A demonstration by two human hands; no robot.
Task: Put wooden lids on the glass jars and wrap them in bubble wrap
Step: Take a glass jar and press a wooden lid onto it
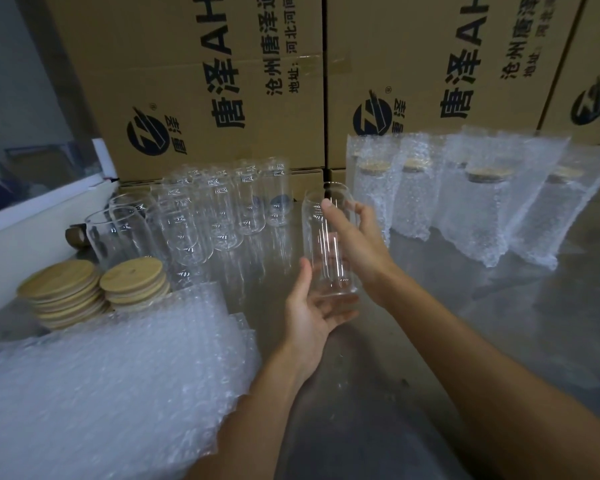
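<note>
A clear glass jar (323,244) without a lid stands upright between my hands, above the grey table. My left hand (309,313) cups its base from below with fingers spread. My right hand (354,237) wraps around its right side near the top. Two stacks of round wooden lids (132,275) lie at the left. Several bare glass jars (222,209) stand behind them. A pile of bubble wrap sheets (118,368) covers the near left of the table. Several lidded jars in bubble wrap (475,209) stand at the back right.
Large printed cardboard boxes (222,81) form a wall directly behind the jars. A white ledge (42,213) borders the table at the left. The grey table surface (430,341) stretches to the right under my forearms.
</note>
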